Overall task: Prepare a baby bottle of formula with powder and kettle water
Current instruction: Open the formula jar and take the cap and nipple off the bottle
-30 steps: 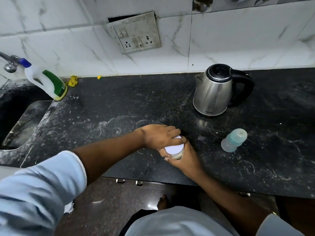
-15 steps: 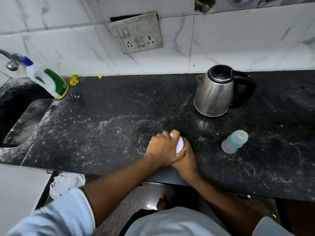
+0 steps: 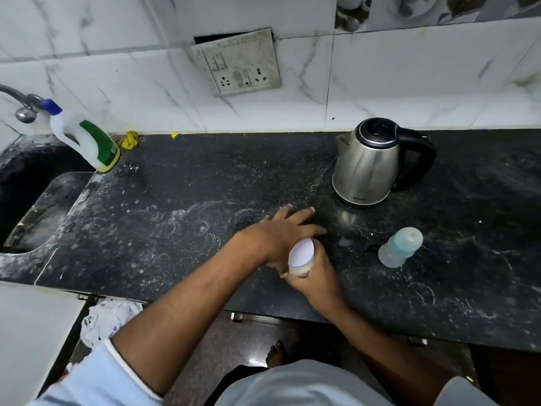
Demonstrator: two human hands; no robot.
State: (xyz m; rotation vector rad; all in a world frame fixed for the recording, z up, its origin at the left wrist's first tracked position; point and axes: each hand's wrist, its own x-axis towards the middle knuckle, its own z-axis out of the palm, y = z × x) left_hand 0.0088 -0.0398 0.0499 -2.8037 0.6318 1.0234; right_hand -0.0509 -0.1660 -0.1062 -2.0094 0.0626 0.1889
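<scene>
- Right hand [image 3: 314, 273] wrapped around a small jar [image 3: 301, 259] of pale powder, white lid on top, tilted left, near the front edge of the black counter [image 3: 175, 230].
- Left hand [image 3: 285, 232] just behind the jar, fingers spread flat and open, palm against the lid's side; gripping nothing that can be seen.
- Bottle [image 3: 399, 247] with teal cap to the right of the hands, apart from them.
- Kettle [image 3: 369, 162] behind the bottle, lid shut, handle to the right.
- Detergent jug [image 3: 85, 139] at far left beside the sink [image 3: 29, 200].
</scene>
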